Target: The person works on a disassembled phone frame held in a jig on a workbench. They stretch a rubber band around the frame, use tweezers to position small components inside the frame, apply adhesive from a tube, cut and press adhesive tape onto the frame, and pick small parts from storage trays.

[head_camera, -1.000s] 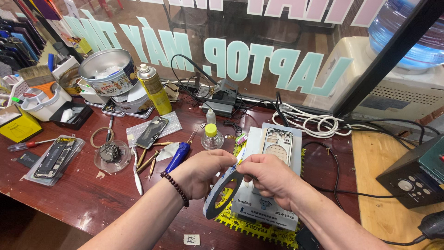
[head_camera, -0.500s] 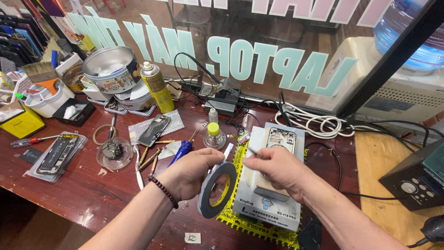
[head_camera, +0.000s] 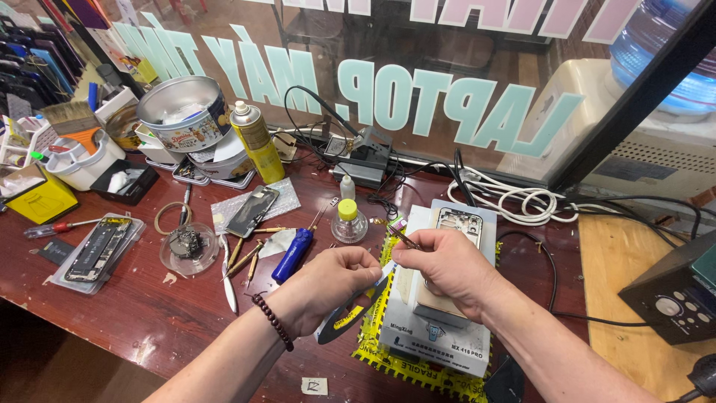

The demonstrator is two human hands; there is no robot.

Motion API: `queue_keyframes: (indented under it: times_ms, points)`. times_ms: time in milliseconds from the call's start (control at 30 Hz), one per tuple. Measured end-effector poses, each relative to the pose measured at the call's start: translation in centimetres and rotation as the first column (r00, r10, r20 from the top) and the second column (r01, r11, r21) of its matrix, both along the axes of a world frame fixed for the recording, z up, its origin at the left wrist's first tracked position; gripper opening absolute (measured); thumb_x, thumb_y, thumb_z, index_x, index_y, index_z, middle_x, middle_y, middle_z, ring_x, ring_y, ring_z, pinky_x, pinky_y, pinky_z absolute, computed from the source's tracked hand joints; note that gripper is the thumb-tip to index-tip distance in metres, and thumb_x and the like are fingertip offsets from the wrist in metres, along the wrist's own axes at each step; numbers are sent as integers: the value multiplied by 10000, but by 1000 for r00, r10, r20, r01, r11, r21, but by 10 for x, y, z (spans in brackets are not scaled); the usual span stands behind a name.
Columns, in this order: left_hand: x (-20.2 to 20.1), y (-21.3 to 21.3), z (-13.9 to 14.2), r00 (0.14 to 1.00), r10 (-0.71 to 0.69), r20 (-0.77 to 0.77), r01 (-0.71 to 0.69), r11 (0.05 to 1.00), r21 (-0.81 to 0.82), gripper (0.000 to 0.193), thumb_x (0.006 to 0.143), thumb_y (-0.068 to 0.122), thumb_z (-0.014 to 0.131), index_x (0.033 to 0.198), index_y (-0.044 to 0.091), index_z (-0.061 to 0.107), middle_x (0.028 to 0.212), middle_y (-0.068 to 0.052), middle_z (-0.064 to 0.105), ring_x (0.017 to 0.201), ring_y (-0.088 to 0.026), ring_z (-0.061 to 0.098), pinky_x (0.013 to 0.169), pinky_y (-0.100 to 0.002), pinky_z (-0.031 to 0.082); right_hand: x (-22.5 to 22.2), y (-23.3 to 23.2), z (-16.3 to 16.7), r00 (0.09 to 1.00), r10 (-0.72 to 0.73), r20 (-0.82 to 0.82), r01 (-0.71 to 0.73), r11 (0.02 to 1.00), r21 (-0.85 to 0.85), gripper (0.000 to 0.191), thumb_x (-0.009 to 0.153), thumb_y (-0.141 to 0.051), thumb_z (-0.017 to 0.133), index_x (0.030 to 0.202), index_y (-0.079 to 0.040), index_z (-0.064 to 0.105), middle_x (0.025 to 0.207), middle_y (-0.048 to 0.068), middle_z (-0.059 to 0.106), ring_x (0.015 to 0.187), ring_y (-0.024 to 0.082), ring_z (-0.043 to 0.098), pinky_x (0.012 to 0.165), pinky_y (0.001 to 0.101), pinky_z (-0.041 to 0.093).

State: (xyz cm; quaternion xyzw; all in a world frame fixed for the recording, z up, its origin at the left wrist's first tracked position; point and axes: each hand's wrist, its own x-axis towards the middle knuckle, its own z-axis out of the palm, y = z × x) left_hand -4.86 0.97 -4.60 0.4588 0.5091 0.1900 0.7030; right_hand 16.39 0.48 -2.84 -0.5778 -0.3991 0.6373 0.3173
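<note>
My left hand (head_camera: 328,287) grips a dark roll of tape (head_camera: 341,319) that hangs below its fingers over the workbench. My right hand (head_camera: 446,269) pinches the pulled-out end of the tape and holds a thin pair of tweezers (head_camera: 397,233) that points up and left. Both hands hover over a white heating pad box (head_camera: 441,298) with a phone frame (head_camera: 456,224) lying on its top. A yellow striped mat (head_camera: 382,355) lies under the box.
A blue screwdriver (head_camera: 292,254), a small yellow-capped bottle (head_camera: 348,218), a phone part on a cloth (head_camera: 252,210), a yellow spray can (head_camera: 255,142), tins (head_camera: 183,116) and a glass dish (head_camera: 188,246) crowd the red table. White cables (head_camera: 514,198) and a control unit (head_camera: 675,295) sit at the right.
My hands have come closer together and the tape roll has dropped lower and turned edge-on. The camera view shifted slightly.
</note>
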Motion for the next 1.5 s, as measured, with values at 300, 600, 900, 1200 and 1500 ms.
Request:
queue_keyframes:
  times_ms: [300, 600, 900, 1200, 1500]
  points:
    - [-14, -1, 23, 999, 47, -14, -46, 999, 7, 276, 862, 9, 730, 1114, 90, 651, 852, -26, 690, 689, -109, 623, 579, -239, 520, -17, 7, -18, 994, -44, 99, 20, 973, 228, 169, 922, -186, 723, 972, -30, 761, 782, -42, 682, 646, -1, 522, 575, 195, 422]
    - [-139, 68, -73, 928, 116, -355, -133, 991, -25, 248, 854, 9, 579, 973, 24, 795, 793, -73, 753, 643, -135, 650, 570, -282, 533, -22, 12, 6, 971, -240, 0, 237, 960, 148, 108, 904, -181, 724, 945, -81, 731, 703, -62, 506, 530, 37, 323, 440, 247, 227]
    - [-188, 126, -168, 622, 52, -781, 168, 966, 198, 276, 782, 6, 757, 1040, 83, 816, 951, -95, 779, 837, -170, 726, 808, -303, 570, -29, 9, 12, 935, -331, -125, 338, 941, 37, 77, 917, -175, 716, 956, -113, 690, 750, -82, 492, 522, 25, 300, 428, 224, 227]
    - [-20, 85, -52, 952, 21, 305, 49, 974, -219, 176, 863, 156, 749, 986, 34, 717, 842, -54, 706, 761, -159, 655, 762, -356, 581, -6, -28, 9, 451, -701, -553, 610, 694, -383, 113, 929, -189, 690, 957, -139, 592, 779, -39, 537, 508, 27, 339, 411, 182, 246]
    - [70, 42, -4, 865, 137, 482, 62, 925, -375, 133, 860, 181, 743, 959, 108, 696, 918, -23, 703, 862, -171, 663, 819, -391, 544, -1, -48, 0, 372, -703, -606, 610, 677, -411, 135, 936, -196, 683, 992, -126, 583, 790, -22, 560, 511, 30, 358, 411, 184, 264]
